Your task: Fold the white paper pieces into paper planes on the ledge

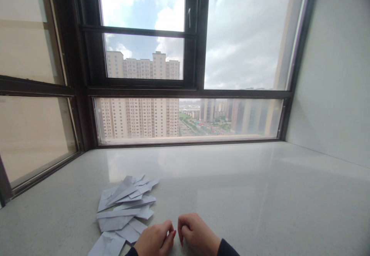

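My left hand (156, 237) is curled at the bottom of the view, with thumb and forefinger drawn together and nothing visible between them. Just to its right, my right hand (197, 233) rests in a loose fist with the fingers bent down toward the sill. A narrow gap separates the two hands. Beside my left hand lies a loose pile of folded white papers (124, 202), flat and overlapping, several with pointed ends. The lower part of the pile reaches close to my left wrist.
The hands and papers are on a pale, glossy window sill (260, 194). Behind it stands a dark window frame (144, 93), with tall buildings (141, 117) outside. A white wall (332, 94) bounds the right side, and another glass pane (34, 132) the left.
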The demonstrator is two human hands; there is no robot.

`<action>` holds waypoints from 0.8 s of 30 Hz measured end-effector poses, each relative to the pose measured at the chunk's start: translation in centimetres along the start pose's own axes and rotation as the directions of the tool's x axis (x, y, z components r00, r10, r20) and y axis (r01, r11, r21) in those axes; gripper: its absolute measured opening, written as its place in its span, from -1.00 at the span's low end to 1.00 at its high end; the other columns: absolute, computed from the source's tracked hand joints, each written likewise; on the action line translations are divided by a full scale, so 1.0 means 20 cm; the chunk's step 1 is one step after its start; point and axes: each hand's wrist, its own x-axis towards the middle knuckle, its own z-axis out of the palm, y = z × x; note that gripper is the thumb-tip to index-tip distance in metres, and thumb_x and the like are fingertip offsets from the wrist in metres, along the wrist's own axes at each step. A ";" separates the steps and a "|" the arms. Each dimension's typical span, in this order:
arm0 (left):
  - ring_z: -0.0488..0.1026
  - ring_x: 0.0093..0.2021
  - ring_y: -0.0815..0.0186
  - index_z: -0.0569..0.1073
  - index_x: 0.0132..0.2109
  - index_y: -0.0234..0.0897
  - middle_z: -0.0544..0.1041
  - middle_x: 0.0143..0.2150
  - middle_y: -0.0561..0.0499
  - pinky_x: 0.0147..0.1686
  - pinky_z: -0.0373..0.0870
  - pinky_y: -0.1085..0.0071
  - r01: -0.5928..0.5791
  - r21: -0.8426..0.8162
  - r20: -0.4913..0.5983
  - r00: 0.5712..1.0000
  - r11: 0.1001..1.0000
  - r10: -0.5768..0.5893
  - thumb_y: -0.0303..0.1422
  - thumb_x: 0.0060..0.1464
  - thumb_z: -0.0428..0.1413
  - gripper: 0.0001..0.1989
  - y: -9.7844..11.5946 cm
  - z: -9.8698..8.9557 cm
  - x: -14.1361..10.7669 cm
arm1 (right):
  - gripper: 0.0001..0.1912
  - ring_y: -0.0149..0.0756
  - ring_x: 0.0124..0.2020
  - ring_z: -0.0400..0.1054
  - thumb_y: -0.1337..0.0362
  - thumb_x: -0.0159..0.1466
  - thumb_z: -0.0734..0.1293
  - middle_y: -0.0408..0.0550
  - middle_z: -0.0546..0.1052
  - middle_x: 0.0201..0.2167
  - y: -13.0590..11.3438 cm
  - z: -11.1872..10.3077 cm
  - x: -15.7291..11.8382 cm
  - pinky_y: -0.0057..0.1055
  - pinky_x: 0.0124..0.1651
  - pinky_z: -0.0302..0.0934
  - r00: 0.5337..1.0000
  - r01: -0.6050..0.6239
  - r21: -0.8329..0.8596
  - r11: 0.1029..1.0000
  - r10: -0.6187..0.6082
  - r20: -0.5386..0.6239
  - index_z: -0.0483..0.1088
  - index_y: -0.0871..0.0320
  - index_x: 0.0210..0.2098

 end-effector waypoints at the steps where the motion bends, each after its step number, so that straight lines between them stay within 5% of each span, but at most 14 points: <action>1: 0.44 -0.37 0.32 0.31 -0.32 -0.20 0.52 -0.41 0.02 -0.47 0.19 0.52 0.000 0.001 0.002 1.000 1.000 0.000 -0.32 0.10 -0.23 -0.76 0.00 0.00 0.00 | -0.69 -0.40 -0.54 0.31 0.48 -0.10 0.06 -0.06 0.49 -0.64 0.00 0.00 0.00 -0.58 -0.43 0.08 1.000 0.001 0.004 1.000 -0.001 0.000 0.42 0.22 -0.67; 24: 0.43 -0.37 0.33 0.30 -0.33 -0.20 0.51 -0.40 0.02 -0.43 0.22 0.53 0.001 -0.025 -0.005 1.000 1.000 -0.001 -0.32 0.10 -0.24 -0.76 0.00 0.01 -0.01 | -0.67 -0.40 -0.52 0.31 0.49 -0.09 0.06 -0.08 0.50 -0.61 -0.01 -0.01 0.00 -0.58 -0.41 0.09 1.000 -0.016 -0.006 1.000 0.017 0.026 0.44 0.22 -0.63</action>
